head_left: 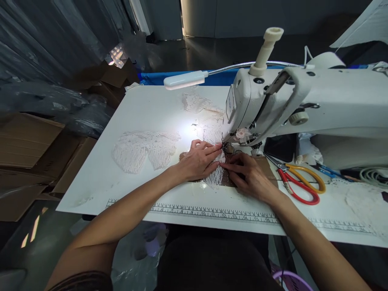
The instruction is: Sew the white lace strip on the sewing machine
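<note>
White lace lies at the centre of the frame under my two hands, just below the sewing machine head. My left hand rests flat on it, fingers stretched towards the needle; my right hand presses it down too, fingers loosely curled, gripping nothing. Red and yellow scissors lie to the right on the white table.

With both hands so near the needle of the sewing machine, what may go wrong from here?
1. The left hand and right hand press the white lace piece right at the needle area; a fingertip might slip under it.
2. The lace is loose and open, so it may bunch or snag there.
3. The red and yellow scissors lie close to the right wrist and could be knocked.
</note>
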`<state>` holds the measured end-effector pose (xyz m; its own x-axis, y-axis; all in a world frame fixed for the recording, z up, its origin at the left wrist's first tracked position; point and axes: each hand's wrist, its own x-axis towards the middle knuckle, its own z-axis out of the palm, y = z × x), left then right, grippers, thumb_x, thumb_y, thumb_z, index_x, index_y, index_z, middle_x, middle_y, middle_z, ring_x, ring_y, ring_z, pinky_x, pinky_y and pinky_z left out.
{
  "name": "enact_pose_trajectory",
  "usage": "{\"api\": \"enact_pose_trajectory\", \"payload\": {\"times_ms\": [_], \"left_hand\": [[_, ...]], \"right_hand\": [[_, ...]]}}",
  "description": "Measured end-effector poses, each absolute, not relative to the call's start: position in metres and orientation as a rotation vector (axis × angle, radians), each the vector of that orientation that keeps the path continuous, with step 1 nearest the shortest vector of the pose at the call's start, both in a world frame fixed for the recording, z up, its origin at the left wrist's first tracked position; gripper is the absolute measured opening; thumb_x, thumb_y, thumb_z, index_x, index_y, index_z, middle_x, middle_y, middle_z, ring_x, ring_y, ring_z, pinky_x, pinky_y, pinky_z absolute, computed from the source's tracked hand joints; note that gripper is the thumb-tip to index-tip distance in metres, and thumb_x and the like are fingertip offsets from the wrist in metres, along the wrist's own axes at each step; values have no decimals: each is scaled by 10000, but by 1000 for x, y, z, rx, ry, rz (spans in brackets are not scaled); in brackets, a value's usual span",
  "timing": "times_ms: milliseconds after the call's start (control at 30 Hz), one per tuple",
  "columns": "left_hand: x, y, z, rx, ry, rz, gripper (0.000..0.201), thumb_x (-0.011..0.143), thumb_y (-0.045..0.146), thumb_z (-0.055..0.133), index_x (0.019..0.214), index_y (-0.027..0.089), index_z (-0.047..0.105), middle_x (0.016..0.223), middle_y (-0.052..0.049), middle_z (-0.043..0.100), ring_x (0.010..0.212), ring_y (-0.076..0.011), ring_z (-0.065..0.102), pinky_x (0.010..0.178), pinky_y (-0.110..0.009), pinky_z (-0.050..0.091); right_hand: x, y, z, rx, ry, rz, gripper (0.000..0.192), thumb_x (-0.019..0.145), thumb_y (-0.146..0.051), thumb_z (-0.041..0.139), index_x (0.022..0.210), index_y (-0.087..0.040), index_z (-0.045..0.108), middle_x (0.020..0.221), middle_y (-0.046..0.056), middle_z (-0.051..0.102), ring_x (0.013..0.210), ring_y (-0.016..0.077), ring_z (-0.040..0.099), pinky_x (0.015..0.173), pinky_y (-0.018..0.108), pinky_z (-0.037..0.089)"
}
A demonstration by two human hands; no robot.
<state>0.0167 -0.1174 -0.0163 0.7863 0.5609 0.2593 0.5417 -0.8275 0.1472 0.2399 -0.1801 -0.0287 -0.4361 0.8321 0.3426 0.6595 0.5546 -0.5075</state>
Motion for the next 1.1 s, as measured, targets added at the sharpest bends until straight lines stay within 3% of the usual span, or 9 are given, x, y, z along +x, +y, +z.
{"api": "enact_pose_trajectory", "payload": {"times_ms": [533, 700, 1100], "left_hand": [[20, -122, -16, 2977, 948, 533, 345, 1007, 305, 424, 1252, 146, 607, 1378, -127, 586, 1125, -264, 574, 1020, -504, 340], [21, -121, -17, 2991, 842, 641, 267, 996, 227, 439, 1098, 216, 685, 1169, -34, 716, 924, -183, 634, 1010, -476, 359], [20, -119, -12, 3039, 859, 551, 275, 963, 280, 507, 1174, 210, 668, 1273, -64, 663, 969, -228, 635, 1060, -566, 378]], "right_hand": [[241, -180, -29, -1204, -2235, 423, 352, 910, -182, 531, 1198, -267, 715, 1066, 105, 598, 1010, 253, 585, 881, 463, 523], [242, -180, -31, -1202, -2245, 406, 353, 905, -190, 550, 1209, -275, 708, 1071, 107, 607, 1021, 260, 584, 888, 471, 520], [235, -179, -22, -1269, -2265, 343, 329, 938, -189, 498, 1194, -201, 705, 1065, 144, 622, 1007, 282, 591, 879, 492, 517]]}}
